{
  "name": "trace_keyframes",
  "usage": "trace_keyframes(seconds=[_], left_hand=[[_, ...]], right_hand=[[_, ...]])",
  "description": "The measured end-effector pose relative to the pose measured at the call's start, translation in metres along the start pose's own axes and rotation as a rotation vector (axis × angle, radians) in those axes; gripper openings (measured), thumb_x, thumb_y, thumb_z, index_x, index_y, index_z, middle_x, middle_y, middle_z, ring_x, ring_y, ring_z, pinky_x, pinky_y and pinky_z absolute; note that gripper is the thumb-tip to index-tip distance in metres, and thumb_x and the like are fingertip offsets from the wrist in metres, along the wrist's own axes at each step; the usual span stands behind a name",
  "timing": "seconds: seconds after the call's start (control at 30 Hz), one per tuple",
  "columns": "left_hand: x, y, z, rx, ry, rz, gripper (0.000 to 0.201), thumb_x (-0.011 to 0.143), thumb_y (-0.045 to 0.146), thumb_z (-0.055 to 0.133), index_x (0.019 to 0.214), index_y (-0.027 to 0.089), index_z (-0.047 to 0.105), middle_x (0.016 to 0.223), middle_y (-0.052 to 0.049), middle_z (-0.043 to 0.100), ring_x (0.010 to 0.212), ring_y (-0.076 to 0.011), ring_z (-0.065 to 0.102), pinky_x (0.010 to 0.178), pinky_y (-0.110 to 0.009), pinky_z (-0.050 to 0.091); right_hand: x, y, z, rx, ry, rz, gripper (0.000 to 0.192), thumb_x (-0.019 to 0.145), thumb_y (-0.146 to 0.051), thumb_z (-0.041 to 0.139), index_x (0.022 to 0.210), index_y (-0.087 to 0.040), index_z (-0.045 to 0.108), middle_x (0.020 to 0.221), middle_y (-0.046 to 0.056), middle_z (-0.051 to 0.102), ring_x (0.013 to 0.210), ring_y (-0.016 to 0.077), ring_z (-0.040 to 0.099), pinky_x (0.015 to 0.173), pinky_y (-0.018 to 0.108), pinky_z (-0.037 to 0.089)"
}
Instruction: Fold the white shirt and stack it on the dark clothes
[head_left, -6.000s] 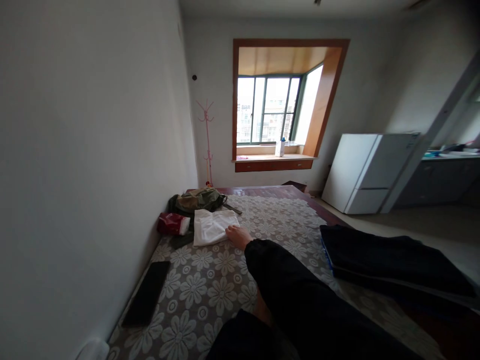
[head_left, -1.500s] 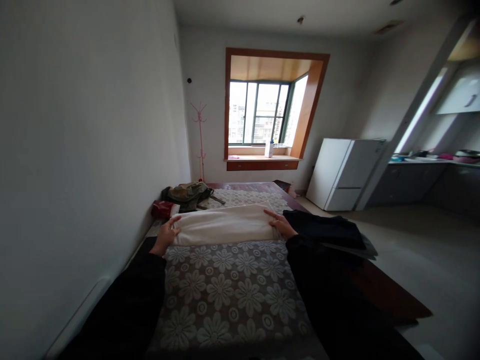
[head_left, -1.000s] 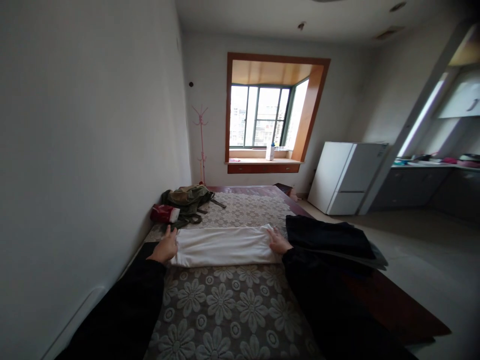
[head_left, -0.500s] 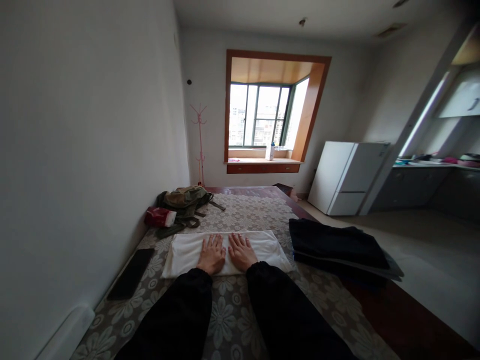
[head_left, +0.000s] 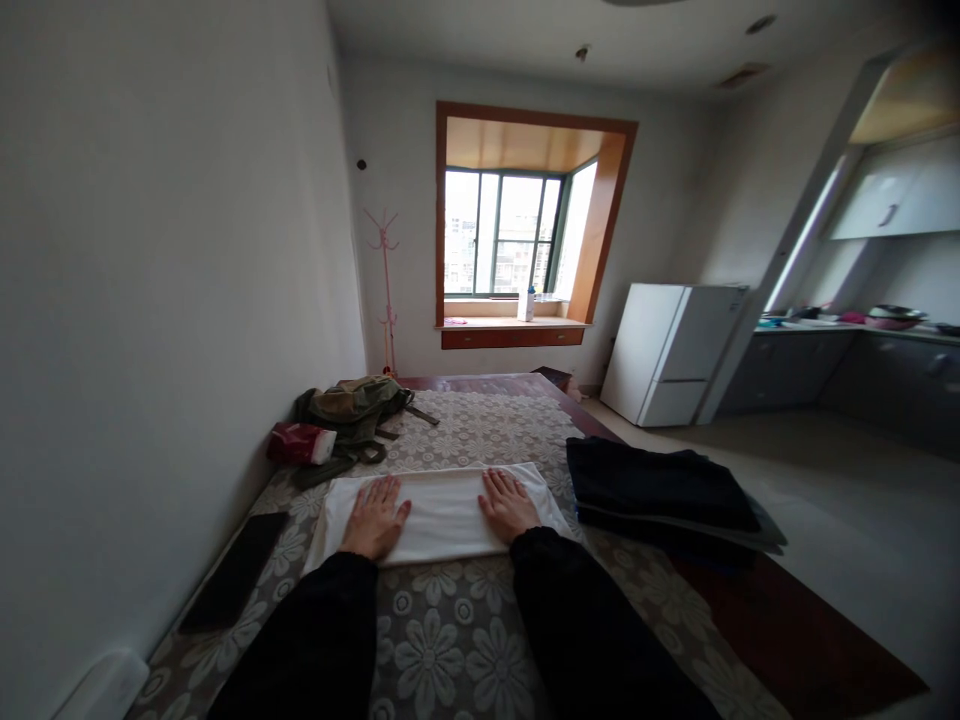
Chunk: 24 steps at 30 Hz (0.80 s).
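Observation:
A white folded cloth (head_left: 442, 515), perhaps a garment, lies flat across the patterned tablecloth (head_left: 431, 650) in front of me. My left hand (head_left: 377, 517) rests palm down on its left part, fingers stretched out. On the right part, my right hand (head_left: 508, 505) also presses flat with its fingers extended. A strip of bare white fabric shows between the two hands. To the right of the cloth sits a stack of dark folded clothes (head_left: 660, 485).
A black phone-like slab (head_left: 234, 572) lies at the left by the wall. Behind it are a red packet (head_left: 296, 443) and an olive backpack (head_left: 352, 405). The table's dark wood edge (head_left: 810, 620) shows at right; a white fridge (head_left: 652, 350) stands beyond.
My hands have slid apart over the white cloth, the left one toward its left side and the right one toward its right. The view has turned slightly rightward.

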<state>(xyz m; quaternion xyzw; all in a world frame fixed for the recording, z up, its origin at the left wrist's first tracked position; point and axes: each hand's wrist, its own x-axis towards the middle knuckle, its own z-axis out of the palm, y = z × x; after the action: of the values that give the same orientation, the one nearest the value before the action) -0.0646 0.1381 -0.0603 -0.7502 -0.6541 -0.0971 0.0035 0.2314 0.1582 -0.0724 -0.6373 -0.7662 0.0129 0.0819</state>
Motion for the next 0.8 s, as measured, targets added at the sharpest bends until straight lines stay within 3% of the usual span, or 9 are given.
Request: trace_keyframes(seconds=[0.1,0.17,0.8], left_hand=[[-0.011,-0.035,-0.008,0.064,0.051,-0.073,0.062,0.101,0.045,0.029,0.154,0.015,0.040,0.163,-0.012,0.038,0.152,-0.0274,0.028,0.125,-0.049,0.018],[-0.016,-0.045,-0.012,0.088,0.059,-0.102,0.062,0.101,0.044,0.028,0.153,0.014,0.041,0.163,-0.011,0.038,0.152,-0.0268,0.029,0.125,-0.048,0.018],[-0.019,-0.037,-0.013,0.124,0.020,-0.049,0.062,0.096,0.039,0.028,0.152,0.016,0.044,0.163,-0.009,0.035,0.152,-0.0291,0.030,0.124,-0.052,0.023]], right_hand=[[-0.004,0.031,0.002,-0.064,0.056,0.076,0.062,0.102,-0.038,0.026,0.159,-0.015,0.030,0.166,0.008,0.028,0.154,0.0232,0.021,0.125,0.043,0.009],[-0.004,0.039,0.004,-0.079,0.084,0.095,0.062,0.102,-0.037,0.027,0.158,-0.013,0.033,0.165,0.009,0.030,0.153,0.0242,0.022,0.125,0.043,0.009],[0.003,0.041,0.025,-0.038,0.205,0.129,0.065,0.096,-0.038,0.035,0.154,-0.007,0.041,0.162,0.015,0.034,0.152,0.0294,0.027,0.125,0.045,0.013]])
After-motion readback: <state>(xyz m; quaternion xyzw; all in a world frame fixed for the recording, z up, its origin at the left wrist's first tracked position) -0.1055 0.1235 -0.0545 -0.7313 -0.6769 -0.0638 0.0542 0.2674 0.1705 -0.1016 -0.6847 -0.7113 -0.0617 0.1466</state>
